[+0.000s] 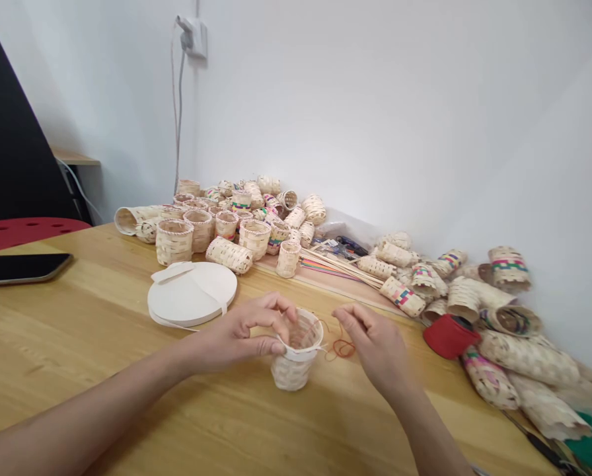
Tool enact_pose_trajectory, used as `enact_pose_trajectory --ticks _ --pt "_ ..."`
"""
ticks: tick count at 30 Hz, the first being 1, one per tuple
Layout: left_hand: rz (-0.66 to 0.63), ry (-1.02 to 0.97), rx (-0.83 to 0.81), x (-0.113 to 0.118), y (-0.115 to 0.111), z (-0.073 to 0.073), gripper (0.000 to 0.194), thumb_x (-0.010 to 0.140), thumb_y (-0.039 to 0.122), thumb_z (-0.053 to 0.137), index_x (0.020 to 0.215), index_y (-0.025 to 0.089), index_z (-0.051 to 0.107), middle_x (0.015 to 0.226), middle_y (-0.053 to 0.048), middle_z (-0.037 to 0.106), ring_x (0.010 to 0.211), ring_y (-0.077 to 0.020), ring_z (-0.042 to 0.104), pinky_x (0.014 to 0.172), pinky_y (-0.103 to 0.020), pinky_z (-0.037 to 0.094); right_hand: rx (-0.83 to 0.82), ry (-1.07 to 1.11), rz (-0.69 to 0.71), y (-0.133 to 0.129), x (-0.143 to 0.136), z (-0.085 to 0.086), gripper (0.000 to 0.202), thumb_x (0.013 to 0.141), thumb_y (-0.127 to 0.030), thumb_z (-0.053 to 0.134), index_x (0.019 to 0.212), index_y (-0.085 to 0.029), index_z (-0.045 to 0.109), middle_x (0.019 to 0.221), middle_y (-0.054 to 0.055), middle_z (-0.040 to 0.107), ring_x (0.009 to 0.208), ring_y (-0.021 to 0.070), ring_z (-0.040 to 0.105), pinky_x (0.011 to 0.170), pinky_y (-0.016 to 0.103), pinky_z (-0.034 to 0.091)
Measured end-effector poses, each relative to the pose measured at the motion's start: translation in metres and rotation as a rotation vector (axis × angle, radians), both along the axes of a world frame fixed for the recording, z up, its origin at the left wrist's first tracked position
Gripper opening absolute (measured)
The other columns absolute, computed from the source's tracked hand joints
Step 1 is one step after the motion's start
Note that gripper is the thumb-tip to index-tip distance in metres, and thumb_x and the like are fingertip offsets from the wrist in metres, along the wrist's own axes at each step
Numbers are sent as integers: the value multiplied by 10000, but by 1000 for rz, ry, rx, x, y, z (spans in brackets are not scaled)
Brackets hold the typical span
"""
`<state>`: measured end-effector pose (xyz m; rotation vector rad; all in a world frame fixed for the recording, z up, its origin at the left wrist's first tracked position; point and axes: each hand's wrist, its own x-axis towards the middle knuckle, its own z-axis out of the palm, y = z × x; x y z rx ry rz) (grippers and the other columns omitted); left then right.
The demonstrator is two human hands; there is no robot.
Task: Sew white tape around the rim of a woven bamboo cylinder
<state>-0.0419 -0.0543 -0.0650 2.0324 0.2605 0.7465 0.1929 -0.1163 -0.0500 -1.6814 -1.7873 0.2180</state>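
A small woven basket [292,375] in pale strips stands on the wooden table in front of me, with a white band around its rim. My left hand [261,330] grips the basket's left rim, thumb outside and fingers reaching over the edge. To the right of the basket, my right hand [372,337] is closed, its thumb and forefinger pinched together. A thin orange-red thread [343,348] hangs in loops between that pinch and the basket's rim. Whether a needle sits in the fingers is too small to see.
A flat white roll of strip [191,294] lies left of the basket. Many woven baskets [174,242] are heaped along the wall. Thin sticks [343,268] and a red roll [450,336] lie to the right. A dark tablet or phone [21,268] rests at far left.
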Motion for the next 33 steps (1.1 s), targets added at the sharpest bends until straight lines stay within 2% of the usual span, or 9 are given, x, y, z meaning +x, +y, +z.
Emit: enact_pose_trajectory --ticks 3,9,14,17,19,24,26,29,33 --pt "7 59 15 -2 1 2 132 885 270 548 852 177 635 1071 -43 512 1052 -183 510 958 -311 356 -29 120 24 -6 -2 9 303 892 -425 422 782 -200 592 593 -43 497 540 126 453 498 215 306" --pt "2 69 7 -1 1 0 193 903 319 510 856 174 628 1057 -48 523 1021 -184 518 940 -317 378 -206 119 279 -15 -17 11 178 852 -363 566 906 -221 659 530 -84 298 493 97 301 479 210 228" --pt "83 -25 6 7 2 -14 217 856 375 572 957 196 640 1134 -68 523 1113 -219 480 981 -379 364 -179 55 380 -16 -25 7 94 853 -258 594 824 -211 669 606 -63 488 568 95 425 544 205 292" --pt "143 -114 -162 12 6 -29 535 784 428 650 1258 251 476 1311 -98 447 1181 -243 441 978 -421 372 -176 50 367 -15 -24 6 120 865 -231 572 781 -198 652 587 -62 470 551 92 412 529 205 285" --pt "66 -93 -335 15 8 -36 669 772 472 650 1344 256 376 1347 -111 437 1171 -247 463 970 -432 381 -186 60 354 -15 -23 6 118 865 -228 566 781 -195 643 556 -70 416 517 87 372 499 207 262" --pt "-169 -44 -473 21 2 -34 549 813 502 586 1252 187 483 1211 -95 562 1105 -238 517 967 -396 380 -208 90 365 -13 -24 4 115 861 -238 563 780 -193 631 537 -75 347 513 90 349 495 207 262" --pt "-152 -64 -468 22 1 -35 535 813 500 582 1234 187 478 1174 -87 577 1073 -228 531 937 -374 400 -226 111 368 -14 -25 5 119 862 -248 560 783 -195 631 535 -76 336 510 90 336 492 208 257" --pt "-19 -66 -381 20 4 -41 611 780 518 602 1253 174 426 1156 -95 569 1064 -239 525 908 -374 423 -221 156 357 -16 -24 9 175 894 -293 507 816 -200 633 578 -61 415 537 97 368 503 210 276" --pt "235 -30 -28 10 6 -41 657 719 393 680 1273 181 398 1221 -109 519 1106 -271 496 954 -407 402 -167 160 315 -22 -19 19 277 943 -347 391 897 -225 635 665 -30 533 612 122 466 561 219 345"
